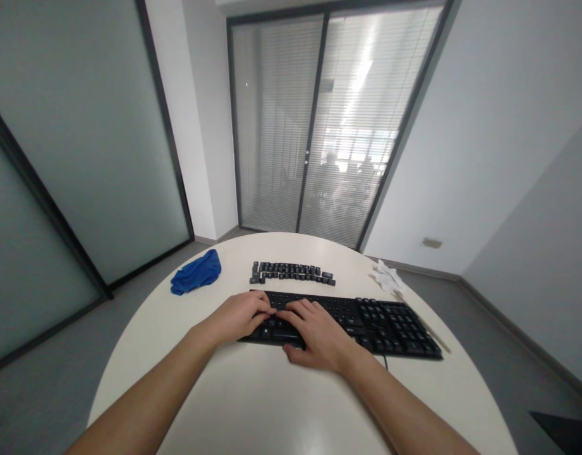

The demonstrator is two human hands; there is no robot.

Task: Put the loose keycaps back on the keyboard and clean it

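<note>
A black keyboard (390,325) lies across the table in front of me. Many keys on its left and middle part are bare of caps, while the right end still carries its caps. My left hand (241,314) rests at the keyboard's left end, fingers pressed together; whatever may be between the fingertips is hidden. Over the left-middle part lies my right hand (316,335), its fingers stretched out and its thumb apart at the front edge. The right index fingertip is close to the left fingertips. Behind the keyboard, loose black keycaps (291,272) stand in rows.
The round white table (234,404) bears a crumpled blue cloth (196,272) at the far left. At the right are a crumpled white cloth or tissue (388,277) and a thin light-coloured stick (435,335). A cable (385,362) leaves the keyboard's front edge.
</note>
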